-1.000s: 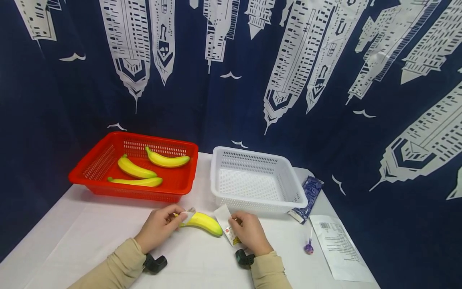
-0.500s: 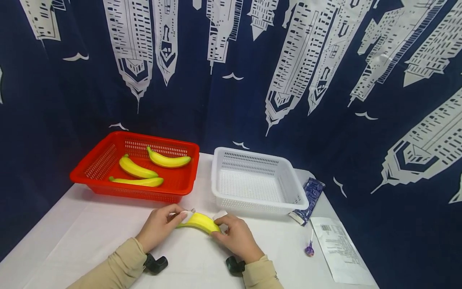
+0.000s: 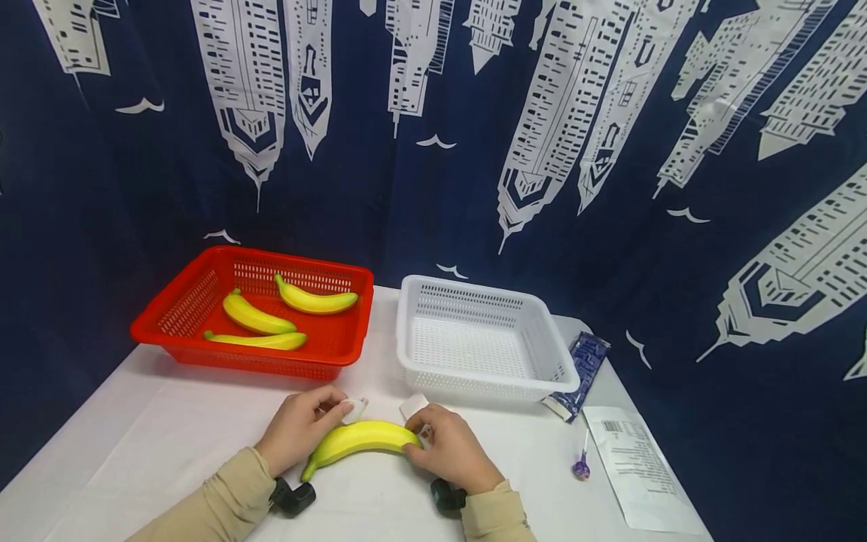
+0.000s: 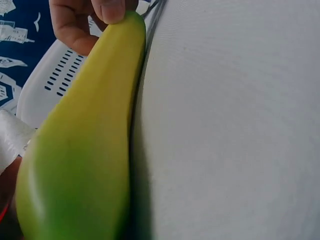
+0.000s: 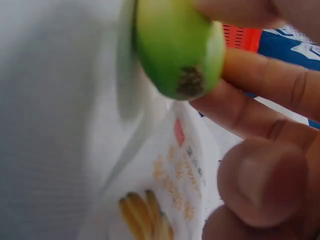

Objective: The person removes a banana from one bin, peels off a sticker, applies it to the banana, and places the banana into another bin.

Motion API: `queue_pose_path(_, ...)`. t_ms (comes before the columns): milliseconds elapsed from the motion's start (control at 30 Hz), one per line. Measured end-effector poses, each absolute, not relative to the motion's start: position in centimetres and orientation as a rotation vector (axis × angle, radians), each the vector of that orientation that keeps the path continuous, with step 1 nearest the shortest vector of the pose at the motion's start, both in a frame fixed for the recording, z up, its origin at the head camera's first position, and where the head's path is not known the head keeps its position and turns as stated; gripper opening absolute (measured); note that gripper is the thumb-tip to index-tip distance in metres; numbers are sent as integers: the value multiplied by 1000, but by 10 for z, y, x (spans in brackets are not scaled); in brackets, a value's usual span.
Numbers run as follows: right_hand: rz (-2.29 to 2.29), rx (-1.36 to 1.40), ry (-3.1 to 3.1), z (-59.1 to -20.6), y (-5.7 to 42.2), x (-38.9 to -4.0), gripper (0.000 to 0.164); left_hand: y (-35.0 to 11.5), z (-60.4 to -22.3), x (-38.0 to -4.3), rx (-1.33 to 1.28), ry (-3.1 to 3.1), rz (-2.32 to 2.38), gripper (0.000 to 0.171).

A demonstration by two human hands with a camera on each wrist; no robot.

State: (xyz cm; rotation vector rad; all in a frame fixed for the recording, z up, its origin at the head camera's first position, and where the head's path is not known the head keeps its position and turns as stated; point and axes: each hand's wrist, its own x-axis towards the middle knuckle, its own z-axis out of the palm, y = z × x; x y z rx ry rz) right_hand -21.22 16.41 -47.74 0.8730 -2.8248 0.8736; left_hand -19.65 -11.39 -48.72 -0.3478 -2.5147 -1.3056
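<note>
A yellow banana (image 3: 366, 435) with green ends lies on the table between both hands. My right hand (image 3: 455, 448) pinches its right tip, which shows up close as a green end (image 5: 175, 55) in the right wrist view. Near those fingers is a white paper-like packet (image 5: 165, 175) printed with bananas; whether the hand also grips it I cannot tell. My left hand (image 3: 301, 425) pinches a small white piece (image 3: 354, 410) between thumb and fingers, just behind the banana. The banana's stem end points toward the person, close by the left hand.
At the back left stands a red basket (image 3: 254, 363) with three bananas. Beside it is a white basket (image 3: 484, 388). To the right lie a blue wrapper (image 3: 585, 365), a purple lollipop (image 3: 580, 467) and a white printed sheet (image 3: 637, 467).
My right hand has moved left from holding the packet out to pinching the banana's tip. The banana has shifted toward the person, its stem now showing. The left hand has barely moved.
</note>
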Motion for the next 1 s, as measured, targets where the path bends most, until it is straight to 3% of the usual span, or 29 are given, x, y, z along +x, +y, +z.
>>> queue_pose_path(133, 723, 876, -2831, -477, 160, -207, 36, -113, -489, -196, -351, -2496, -1309, 11)
queue_pose_path(400, 589, 864, -2835, -480, 154, -204, 30, -109, -498, -198, -473, -2431, -1359, 4)
queue_pose_path(567, 601, 864, -2825, -480, 157, -205, 32, -108, -499, -198, -519, -2411, -1398, 12)
queue_pose_path(767, 942, 774, -2663, -480, 159, -209, 24, -107, -496, -194, -637, -2352, -1375, 2)
queue_pose_path(1000, 1345, 803, -2393, -478, 145, -206, 25, -101, -493, -188, -789, -2157, -1248, 22)
